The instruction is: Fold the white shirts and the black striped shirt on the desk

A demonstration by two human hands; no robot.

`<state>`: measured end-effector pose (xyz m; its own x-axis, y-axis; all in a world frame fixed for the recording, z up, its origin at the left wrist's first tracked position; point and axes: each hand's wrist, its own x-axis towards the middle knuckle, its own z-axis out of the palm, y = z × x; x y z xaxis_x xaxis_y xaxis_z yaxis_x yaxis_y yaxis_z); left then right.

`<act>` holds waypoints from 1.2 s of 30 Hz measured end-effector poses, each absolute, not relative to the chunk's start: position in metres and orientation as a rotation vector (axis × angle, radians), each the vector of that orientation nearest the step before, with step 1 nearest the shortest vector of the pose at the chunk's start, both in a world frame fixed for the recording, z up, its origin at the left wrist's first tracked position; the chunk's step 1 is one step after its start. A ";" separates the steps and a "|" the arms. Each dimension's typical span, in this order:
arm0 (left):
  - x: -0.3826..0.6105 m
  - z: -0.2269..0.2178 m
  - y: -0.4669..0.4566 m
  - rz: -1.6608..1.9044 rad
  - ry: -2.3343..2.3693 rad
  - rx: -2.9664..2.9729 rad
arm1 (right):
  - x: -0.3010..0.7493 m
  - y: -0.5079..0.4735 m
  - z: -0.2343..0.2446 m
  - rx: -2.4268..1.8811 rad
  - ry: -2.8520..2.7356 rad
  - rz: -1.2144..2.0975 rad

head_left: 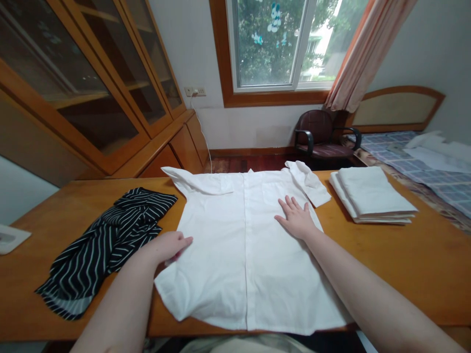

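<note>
A white shirt (pixel 217 245) lies spread on the wooden table, its button strip running down the middle and its sleeves folded inward at the far end. My left hand (pixel 171 245) is closed on the shirt's left side edge, thumb on top and the other fingers mostly hidden beneath. On the right half of the shirt, below the folded sleeve, my right hand (pixel 294 218) rests flat with its fingers spread. A black garment with white stripes (pixel 110 235) lies crumpled just left of my left hand.
A folded stack of white cloth (pixel 371 193) sits on the table (pixel 397 269) at the right. Behind are a glass-door cabinet (pixel 110 73), an armchair (pixel 320 132) and a bed (pixel 423 162). A white object (pixel 13 239) lies at the table's left edge.
</note>
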<state>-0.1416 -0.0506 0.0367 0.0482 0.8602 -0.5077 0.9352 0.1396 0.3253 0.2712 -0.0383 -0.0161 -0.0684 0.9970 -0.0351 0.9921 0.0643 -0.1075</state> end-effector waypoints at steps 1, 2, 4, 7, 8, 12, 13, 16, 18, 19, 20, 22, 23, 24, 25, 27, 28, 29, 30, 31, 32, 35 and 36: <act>-0.137 0.042 -0.047 -0.200 1.881 1.760 | 0.271 -0.038 -0.016 -2.113 -2.256 0.157; -0.129 0.046 -0.044 -0.201 1.902 1.861 | 0.271 -0.038 -0.016 -2.116 -2.257 0.157; -0.108 0.049 -0.039 -0.103 1.794 2.114 | 0.272 -0.038 -0.017 -2.116 -2.263 0.154; -0.074 0.037 -0.035 -0.229 1.516 2.243 | 0.273 -0.037 -0.018 -2.111 -2.271 0.145; -0.065 0.029 -0.034 -0.277 1.482 2.269 | 0.273 -0.036 -0.019 -2.110 -2.273 0.140; -0.052 0.002 -0.024 -0.217 1.549 2.433 | 0.274 -0.030 -0.021 -2.128 -2.259 0.136; -0.052 -0.003 -0.020 -0.176 1.562 2.465 | 0.275 -0.027 -0.022 -2.134 -2.252 0.139; -0.055 -0.011 -0.011 -0.085 1.584 2.518 | 0.276 -0.018 -0.022 -2.143 -2.246 0.151; -0.057 -0.013 -0.006 -0.051 1.590 2.536 | 0.278 -0.012 -0.021 -2.144 -2.255 0.155; -0.057 -0.014 -0.004 -0.044 1.588 2.541 | 0.279 -0.008 -0.021 -2.143 -2.261 0.155; -0.057 -0.014 -0.002 -0.042 1.586 2.544 | 0.279 -0.005 -0.020 -2.142 -2.267 0.155; -0.056 -0.015 0.001 -0.049 1.585 2.541 | 0.280 0.002 -0.020 -2.136 -2.277 0.155; -0.055 -0.015 0.003 -0.057 1.587 2.535 | 0.281 0.006 -0.020 -2.130 -2.280 0.155; -0.054 -0.014 0.005 -0.066 1.591 2.529 | 0.281 0.008 -0.020 -2.124 -2.282 0.157; -0.053 -0.013 0.007 -0.075 1.596 2.522 | 0.281 0.011 -0.020 -2.119 -2.283 0.158; -0.052 -0.011 0.009 -0.095 1.601 2.510 | 0.282 0.014 -0.020 -2.113 -2.279 0.157; -0.052 -0.010 0.009 -0.114 1.599 2.499 | 0.282 0.014 -0.021 -2.112 -2.276 0.152; -0.053 -0.008 0.008 -0.147 1.597 2.478 | 0.282 0.015 -0.021 -2.111 -2.275 0.148; -0.055 -0.006 0.006 -0.195 1.597 2.444 | 0.282 0.015 -0.022 -2.110 -2.273 0.143; -0.058 -0.004 0.002 -0.252 1.601 2.398 | 0.282 0.015 -0.022 -2.109 -2.271 0.139; -0.062 -0.002 -0.002 -0.312 1.608 2.348 | 0.282 0.015 -0.023 -2.105 -2.271 0.138; -0.081 0.003 -0.022 -0.436 1.636 2.237 | 0.281 0.014 -0.024 -2.092 -2.267 0.133; -0.089 0.005 -0.030 -0.460 1.637 2.222 | 0.281 0.014 -0.024 -2.089 -2.264 0.131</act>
<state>-0.0893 -0.0303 0.0047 0.2828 0.8469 -0.4503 0.9575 -0.2767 0.0808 0.2812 0.0137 -0.0239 -0.0808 0.9966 -0.0149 0.9917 0.0789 -0.1015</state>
